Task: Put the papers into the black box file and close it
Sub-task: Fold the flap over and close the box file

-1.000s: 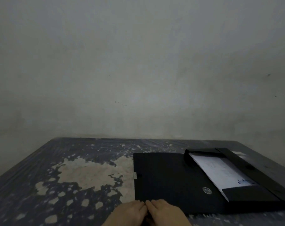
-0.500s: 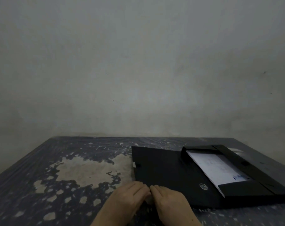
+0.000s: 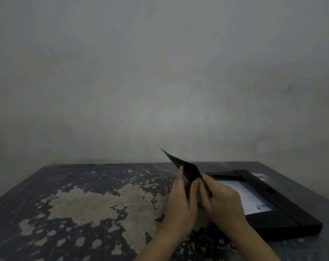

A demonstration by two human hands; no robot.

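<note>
The black box file lies at the right of the table, its tray part flat. White papers rest inside the tray. The file's black lid flap stands raised, tilted up over the tray's left side, its far corner pointing toward the wall. My left hand grips the flap's near edge from the left. My right hand grips the same edge from the right, partly covering the papers.
The table is dark with large pale worn patches. A bare grey wall stands right behind its far edge. The table's right edge runs close past the file.
Both hands, first resting on the flat lid's near edge, have taken hold of it and swung it up off the table toward the tray. The camera has tilted down.
</note>
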